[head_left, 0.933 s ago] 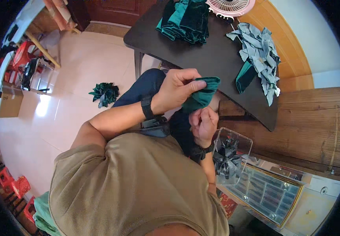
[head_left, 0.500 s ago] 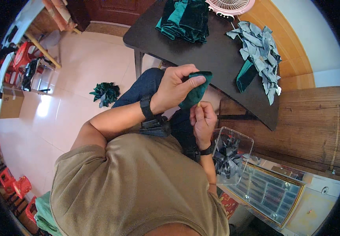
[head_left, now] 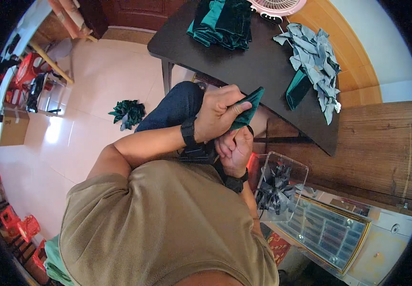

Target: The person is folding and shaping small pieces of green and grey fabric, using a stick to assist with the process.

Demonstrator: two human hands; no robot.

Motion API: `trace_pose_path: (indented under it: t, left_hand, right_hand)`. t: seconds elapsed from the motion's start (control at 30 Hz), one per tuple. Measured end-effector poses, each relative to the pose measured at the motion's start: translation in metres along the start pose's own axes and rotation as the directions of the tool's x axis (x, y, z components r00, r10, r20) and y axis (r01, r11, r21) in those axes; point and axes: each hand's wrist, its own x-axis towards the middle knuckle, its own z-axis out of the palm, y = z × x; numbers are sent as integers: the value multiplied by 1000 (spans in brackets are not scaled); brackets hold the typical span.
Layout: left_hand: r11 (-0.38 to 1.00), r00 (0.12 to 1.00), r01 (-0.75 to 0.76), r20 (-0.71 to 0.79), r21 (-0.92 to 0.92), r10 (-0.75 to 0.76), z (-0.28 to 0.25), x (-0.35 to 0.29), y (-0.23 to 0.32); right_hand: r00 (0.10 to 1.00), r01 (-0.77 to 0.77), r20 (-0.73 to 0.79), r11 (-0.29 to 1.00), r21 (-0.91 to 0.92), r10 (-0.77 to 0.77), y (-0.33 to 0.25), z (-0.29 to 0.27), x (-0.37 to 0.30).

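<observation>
A folded piece of dark green velvet point(head_left: 250, 110) is pinched between the thumb and fingers of my left hand point(head_left: 219, 112), above my lap. Just below its lower edge sits my right hand point(head_left: 234, 148), fingers curled in and pressed together. Whatever lies between those fingers is too small or hidden to make out. On the dark table ahead lie a stack of green velvet pieces point(head_left: 220, 26), a single green velvet strip point(head_left: 298, 89) and a heap of grey-backed fabric pieces point(head_left: 313, 62).
A pink fan point(head_left: 280, 7) stands at the table's point(head_left: 263, 66) far edge. To my right are a clear plastic bin point(head_left: 282, 190) with dark scraps and a glass-topped case point(head_left: 330, 233). A green fabric bunch point(head_left: 127, 113) lies on the floor at left, beyond it a cardboard box point(head_left: 14, 125).
My left hand has tilted the velvet piece, so it looks narrower and points up to the right. My right hand has moved left and nearer me, its fingers more curled.
</observation>
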Motion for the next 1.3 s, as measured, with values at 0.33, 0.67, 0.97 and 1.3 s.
trace_pose_path:
  t: [0.33,0.67,0.97,1.3]
  left_hand:
    - [979,988,140,-41,-150,-148,-10,16,18]
    - [981,984,179,4,-74,-179,-4,18,11]
    - [989,990,138,37,-45,-137,6,15,9]
    - [967,989,144,0,-211,-148,6,27,22]
  right_hand:
    - [996,-3,-80,937,-350,-27,-14,-10,3]
    - [978,118,-108,894,-433,-181,-13,-14,5]
    - [992,126,-5,989,-71,-127,-7,-11,10]
    - [998,60,40,990,-127,-55,-19,-5,9]
